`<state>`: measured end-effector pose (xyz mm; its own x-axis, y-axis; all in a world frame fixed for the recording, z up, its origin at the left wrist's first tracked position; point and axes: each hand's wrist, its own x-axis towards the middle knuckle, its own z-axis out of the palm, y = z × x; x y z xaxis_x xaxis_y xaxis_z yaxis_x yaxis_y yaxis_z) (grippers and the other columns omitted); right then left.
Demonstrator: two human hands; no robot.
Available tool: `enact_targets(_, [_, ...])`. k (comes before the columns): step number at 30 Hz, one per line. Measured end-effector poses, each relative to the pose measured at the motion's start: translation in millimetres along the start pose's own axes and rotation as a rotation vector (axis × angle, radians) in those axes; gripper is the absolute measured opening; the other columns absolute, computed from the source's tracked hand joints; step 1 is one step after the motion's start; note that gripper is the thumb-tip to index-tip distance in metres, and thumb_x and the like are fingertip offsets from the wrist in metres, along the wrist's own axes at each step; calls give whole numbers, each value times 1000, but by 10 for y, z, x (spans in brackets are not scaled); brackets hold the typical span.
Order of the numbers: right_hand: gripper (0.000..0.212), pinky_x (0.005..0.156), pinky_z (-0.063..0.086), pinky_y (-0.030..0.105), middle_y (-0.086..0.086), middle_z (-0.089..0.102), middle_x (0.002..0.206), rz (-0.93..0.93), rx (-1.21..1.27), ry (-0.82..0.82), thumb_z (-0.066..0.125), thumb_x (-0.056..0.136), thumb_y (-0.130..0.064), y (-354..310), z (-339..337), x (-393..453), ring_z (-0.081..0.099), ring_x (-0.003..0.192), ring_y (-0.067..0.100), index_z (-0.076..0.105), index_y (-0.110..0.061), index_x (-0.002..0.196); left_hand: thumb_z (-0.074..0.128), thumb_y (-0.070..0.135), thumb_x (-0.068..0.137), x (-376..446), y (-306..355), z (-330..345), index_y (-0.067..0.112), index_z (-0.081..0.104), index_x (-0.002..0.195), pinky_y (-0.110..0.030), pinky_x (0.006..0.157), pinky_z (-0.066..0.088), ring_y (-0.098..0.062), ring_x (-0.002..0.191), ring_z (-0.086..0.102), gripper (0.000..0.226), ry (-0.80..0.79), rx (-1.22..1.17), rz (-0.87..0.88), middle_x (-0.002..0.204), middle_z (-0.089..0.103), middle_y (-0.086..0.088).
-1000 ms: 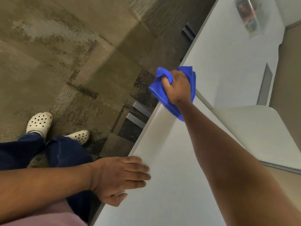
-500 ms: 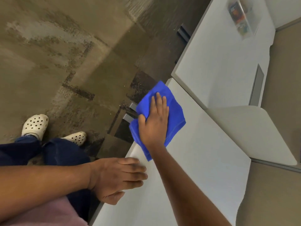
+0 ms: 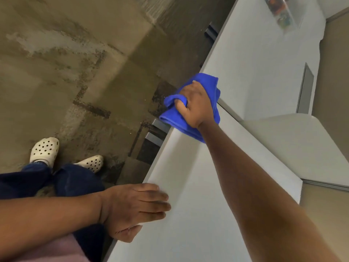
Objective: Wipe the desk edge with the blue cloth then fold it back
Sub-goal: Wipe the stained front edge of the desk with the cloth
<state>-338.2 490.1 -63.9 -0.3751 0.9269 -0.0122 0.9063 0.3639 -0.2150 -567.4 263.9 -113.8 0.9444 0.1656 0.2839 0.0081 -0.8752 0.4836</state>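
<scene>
The blue cloth [image 3: 176,120] is bunched up at the far corner of the white desk [image 3: 198,214], hanging partly over its left edge. My right hand [image 3: 196,104] is closed around the cloth, thumb hooked into a fold, arm stretched across the desk top. My left hand [image 3: 132,207] rests flat on the near part of the desk's left edge, fingers together on top and thumb below the rim, holding nothing.
A second white desk [image 3: 255,63] adjoins beyond the cloth, with a clear plastic box [image 3: 281,12] at its far end. A lower white surface [image 3: 302,148] lies to the right. Metal drawer handles [image 3: 154,137] show below the edge. My feet in white clogs [image 3: 44,151] stand on the carpet.
My right hand went from pressing flat on the spread cloth nearer me to gripping it bunched, farther along the edge at the desk's corner. My left hand has stayed in place.
</scene>
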Motion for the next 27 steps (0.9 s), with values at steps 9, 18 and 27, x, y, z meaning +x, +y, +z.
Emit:
enact_targets(9, [37,114,43,41,-3,68,135,311,104,178,51,99,-35,-46,64,-150,59,126,17,66,-21,130,64,30,80,17,41,-55,10,68,135,-46,126,30,-29,145,49,59,-38,8,-15,150,61,-8])
enact_targets(18, [68,133,11,48,-5,14,177,533,20,41,27,107,-54,-717,263,-1307,9,164,19,13,-25,168,60,32,81,-18,45,-8,11,67,137,-47,124,33,-28,148,48,60,-43,-20,-14,154,59,-7])
enact_targets(27, [76,132,12,52,-2,11,177,518,-79,1,30,103,-58,-770,319,-1012,7,164,24,11,-23,168,55,34,80,0,17,72,9,71,132,-46,124,34,-31,144,52,60,29,-57,11,149,63,-10])
